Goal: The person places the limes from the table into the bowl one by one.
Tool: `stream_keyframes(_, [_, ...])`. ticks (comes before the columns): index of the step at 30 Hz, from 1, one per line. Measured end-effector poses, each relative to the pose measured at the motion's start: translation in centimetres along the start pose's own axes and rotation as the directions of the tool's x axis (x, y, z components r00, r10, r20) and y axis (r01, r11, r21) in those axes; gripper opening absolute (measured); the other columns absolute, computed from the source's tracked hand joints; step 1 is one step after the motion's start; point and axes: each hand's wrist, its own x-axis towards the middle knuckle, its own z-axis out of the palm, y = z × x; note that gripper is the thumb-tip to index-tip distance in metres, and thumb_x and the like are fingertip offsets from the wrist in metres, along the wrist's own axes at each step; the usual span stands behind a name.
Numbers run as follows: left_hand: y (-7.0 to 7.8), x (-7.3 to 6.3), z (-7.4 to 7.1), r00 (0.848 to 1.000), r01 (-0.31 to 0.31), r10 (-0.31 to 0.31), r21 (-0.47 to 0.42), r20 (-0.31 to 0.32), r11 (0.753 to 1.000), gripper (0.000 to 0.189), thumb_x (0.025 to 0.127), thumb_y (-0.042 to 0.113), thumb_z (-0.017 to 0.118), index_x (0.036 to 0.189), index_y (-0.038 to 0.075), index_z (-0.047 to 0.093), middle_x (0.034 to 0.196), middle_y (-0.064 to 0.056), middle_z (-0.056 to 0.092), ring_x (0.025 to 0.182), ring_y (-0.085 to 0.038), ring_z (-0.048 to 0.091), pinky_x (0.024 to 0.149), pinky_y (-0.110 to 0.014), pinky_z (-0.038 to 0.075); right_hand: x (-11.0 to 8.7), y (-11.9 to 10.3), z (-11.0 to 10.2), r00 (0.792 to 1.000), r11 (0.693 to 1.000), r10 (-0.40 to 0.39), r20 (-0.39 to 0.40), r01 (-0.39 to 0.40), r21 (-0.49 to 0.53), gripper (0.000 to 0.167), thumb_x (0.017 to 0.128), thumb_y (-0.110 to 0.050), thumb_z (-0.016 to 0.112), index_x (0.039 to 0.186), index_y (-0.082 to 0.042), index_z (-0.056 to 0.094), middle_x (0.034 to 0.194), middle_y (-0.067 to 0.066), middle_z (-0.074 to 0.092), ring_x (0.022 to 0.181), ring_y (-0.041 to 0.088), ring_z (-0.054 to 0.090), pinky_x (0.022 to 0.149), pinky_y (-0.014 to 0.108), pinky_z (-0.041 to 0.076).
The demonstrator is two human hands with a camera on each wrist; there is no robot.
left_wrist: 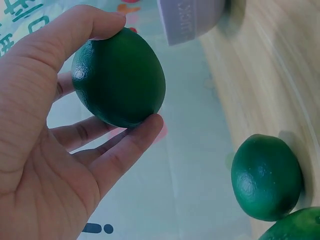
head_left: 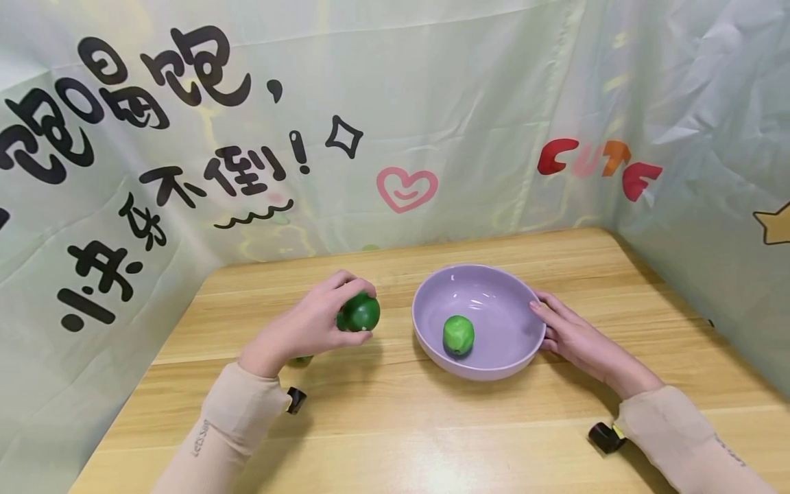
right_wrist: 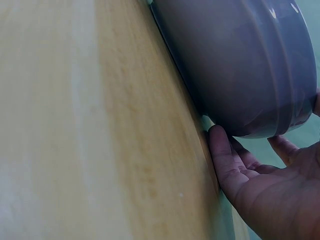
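Toward the left edge of the tabletop (head_left: 395, 418): one loose fruit (left_wrist: 267, 180), green, with part of a second loose fruit (left_wrist: 298, 226) close by; contact uncertain. Left hand (head_left: 308, 319) pinches the held fruit (head_left: 362, 313) between thumb and fingertips, raised over the tabletop left of middle. Skin dark green, smooth, shiny: likely light, firm, a little slippery. Best grip, round its widest part.

Right of middle, toward the far edge: lilac bowl (head_left: 481, 374), glossy; a brighter green fruit (head_left: 459, 335) sits inside, near side. Bowl looks stiff; ceramic or plastic, cannot tell. If ceramic, weightier and chip-prone. Good hold at the right rim, where the right hand (head_left: 570, 336) pinches it, thumb over rim, fingers outside.

Surface: pale wood grain, glare toward the near edge. Room: pale cloth (head_left: 481, 123) beyond the far edge; black characters left, pink heart, then "CUTE", star (head_left: 777, 223) far right.
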Motion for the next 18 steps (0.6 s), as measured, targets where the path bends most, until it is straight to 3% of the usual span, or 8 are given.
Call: stream_keyframes(18, [0.32,0.96,0.6,1.0,-0.023,0.023,-0.018,0.02,1.0,0.05,0.084,0.029,0.089,0.127,0.019,0.066,0.127,-0.006,0.061,0.103,-0.018,0.064,0.085,-0.03,0.06,-0.06,-0.1,0.08,1.0,1.0,0.005,-0.007,-0.005,-0.001,0.07,0.119,-0.04,0.033,0.168,0.001,0.005,0.164,0.036,0.025,0.115,-0.002,0.065,0.095,0.022,0.058])
